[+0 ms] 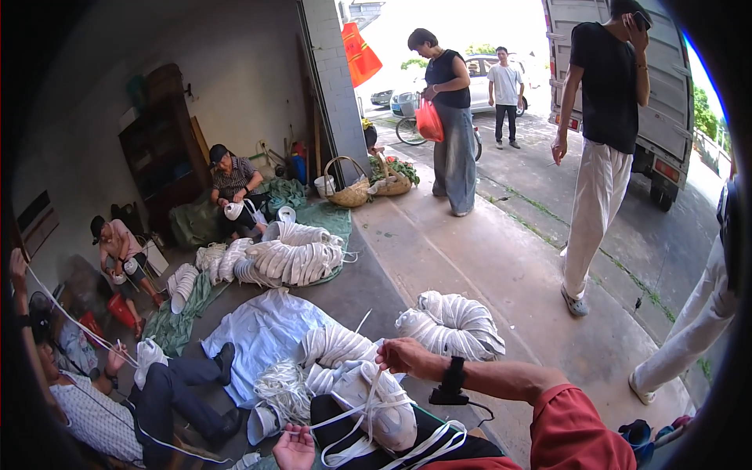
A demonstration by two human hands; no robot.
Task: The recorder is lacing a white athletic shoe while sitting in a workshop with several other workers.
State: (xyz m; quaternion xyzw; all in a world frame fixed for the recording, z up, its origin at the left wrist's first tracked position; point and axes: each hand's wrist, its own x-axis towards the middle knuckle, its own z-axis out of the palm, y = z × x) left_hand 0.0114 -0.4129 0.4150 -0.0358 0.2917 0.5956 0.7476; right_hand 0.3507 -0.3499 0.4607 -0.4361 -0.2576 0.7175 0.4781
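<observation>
A white shoe upper (389, 417) rests on my lap, with white shoelaces (368, 407) crossing over it. My right hand (409, 358), a black strap at its wrist, pinches a lace above the upper and pulls it upward. Low and to the left, my left hand (294, 449) is palm up with curled fingers, a lace running from the upper into them. Loose lace ends loop over my dark-clothed lap. Beside the upper lie a tangled bundle of white laces (283, 389) and a nested stack of white uppers (337, 345).
More nested stacks of white uppers (458, 325) (294, 258) lie on the floor and on green sheeting. A blue-white sheet (262, 325) spreads ahead. Seated people work at the left; others stand by the doorway near a truck (627, 94). Wicker baskets (350, 193) stand by the wall.
</observation>
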